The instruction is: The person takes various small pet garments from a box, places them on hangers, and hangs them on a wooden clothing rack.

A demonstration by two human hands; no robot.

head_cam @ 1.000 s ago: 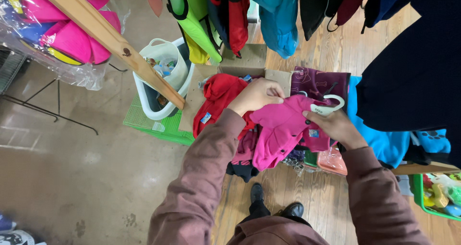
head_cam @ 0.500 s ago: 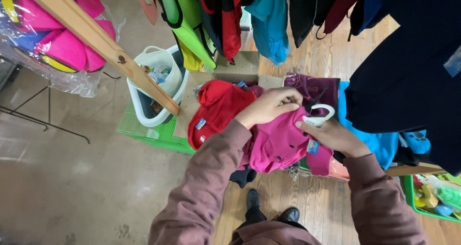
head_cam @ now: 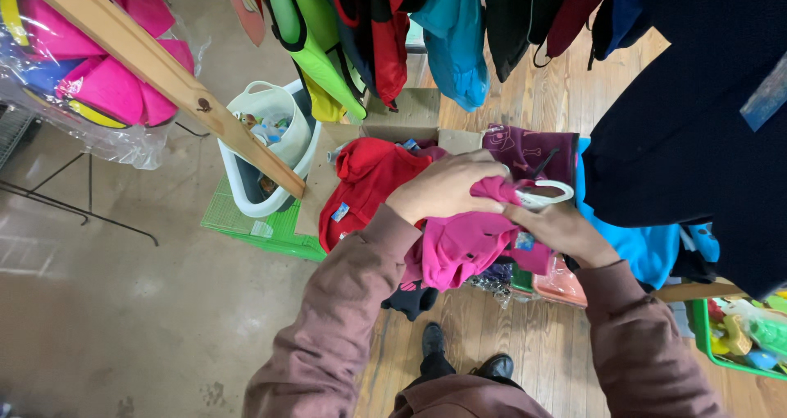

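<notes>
Head view: left hand [head_cam: 447, 190] grips the pink garment [head_cam: 467, 242] over the cardboard box [head_cam: 410, 111]; right hand [head_cam: 557, 229] pinches the white hanger [head_cam: 548, 195]. Steady fabric while seating hanger.

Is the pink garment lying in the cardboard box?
No, both hands, left and right, hold the pink garment up above the floor.

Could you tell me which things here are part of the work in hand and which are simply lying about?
In hand:
- pink garment, gripped by left hand and right hand
- white hanger, at the garment's collar

Lying about:
- red garment in the cardboard box
- white basket
- green crate
- hanging clothes
</notes>
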